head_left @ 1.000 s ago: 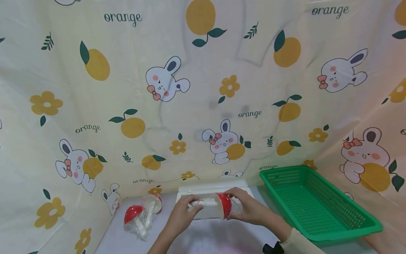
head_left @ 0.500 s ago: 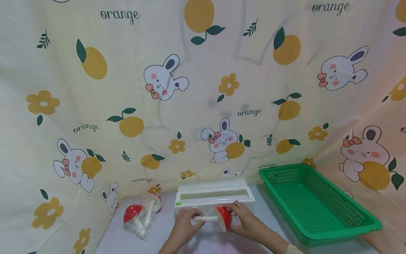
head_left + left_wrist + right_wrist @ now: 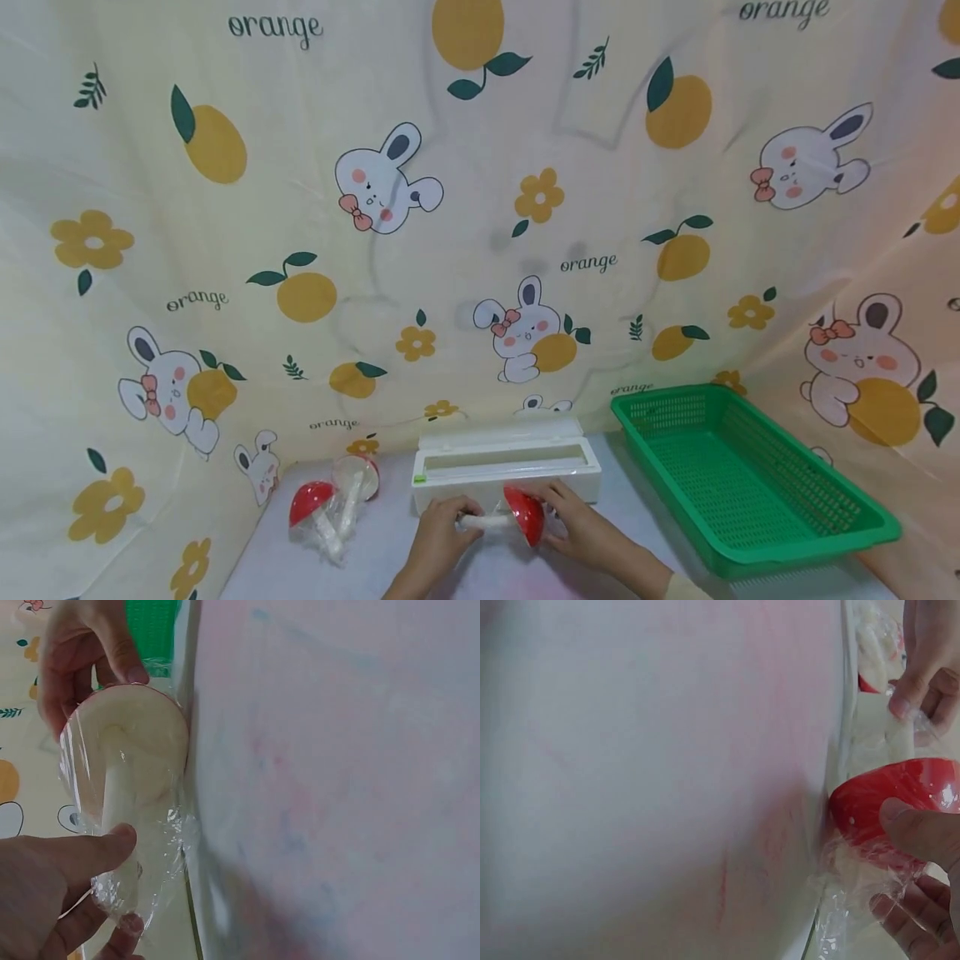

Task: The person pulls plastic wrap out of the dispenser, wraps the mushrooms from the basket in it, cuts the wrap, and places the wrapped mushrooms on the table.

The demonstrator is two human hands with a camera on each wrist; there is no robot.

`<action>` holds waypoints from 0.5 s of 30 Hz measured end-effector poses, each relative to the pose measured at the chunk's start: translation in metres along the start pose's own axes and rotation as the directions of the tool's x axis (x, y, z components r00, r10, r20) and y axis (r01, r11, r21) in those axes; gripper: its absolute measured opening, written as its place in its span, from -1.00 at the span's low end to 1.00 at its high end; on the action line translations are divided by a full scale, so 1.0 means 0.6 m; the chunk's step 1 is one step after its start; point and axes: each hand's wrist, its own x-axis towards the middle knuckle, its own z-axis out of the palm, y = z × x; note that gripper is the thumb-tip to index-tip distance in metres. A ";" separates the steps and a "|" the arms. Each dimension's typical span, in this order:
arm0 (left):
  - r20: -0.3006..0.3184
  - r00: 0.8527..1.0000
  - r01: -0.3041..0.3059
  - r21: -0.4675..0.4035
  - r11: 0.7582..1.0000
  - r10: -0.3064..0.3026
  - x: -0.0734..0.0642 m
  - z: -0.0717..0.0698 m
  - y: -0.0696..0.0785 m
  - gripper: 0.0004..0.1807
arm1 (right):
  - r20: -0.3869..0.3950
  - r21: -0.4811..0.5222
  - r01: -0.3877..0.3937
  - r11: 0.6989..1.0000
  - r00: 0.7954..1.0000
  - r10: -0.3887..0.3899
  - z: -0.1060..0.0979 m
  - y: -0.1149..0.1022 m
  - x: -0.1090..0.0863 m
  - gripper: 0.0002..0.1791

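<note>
A mushroom with a red cap [image 3: 527,515] and a white stem [image 3: 487,522] lies sideways between my hands, wrapped in clear plastic film [image 3: 157,862]. My left hand [image 3: 442,533] pinches the stem's end through the film, thumb on one side, as the left wrist view shows. The right hand [image 3: 585,532] holds the cap, its thumb pressed on the red surface [image 3: 870,802] in the right wrist view. Loose film [image 3: 840,922] sticks out past the cap. Just behind the hands stands a long white box [image 3: 510,479] with its lid raised, resembling a cling film dispenser.
Two more film-wrapped mushrooms lie at the left, one with its red cap up [image 3: 311,502], the other showing its pale underside [image 3: 352,477]. A green basket [image 3: 697,529] with perforated walls stands at the right. A patterned cloth [image 3: 450,250] hangs behind the white table [image 3: 270,575].
Both hands have brought the mushroom down and nearer to me, off the front of the white box, uncovering its long slot. Each hand keeps its hold.
</note>
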 end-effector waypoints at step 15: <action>0.104 0.994 0.036 0.014 0.999 -0.037 -0.001 -0.004 -0.006 -0.69 | -0.016 -0.077 0.038 0.996 0.999 -0.039 0.003 0.006 -0.001 -0.03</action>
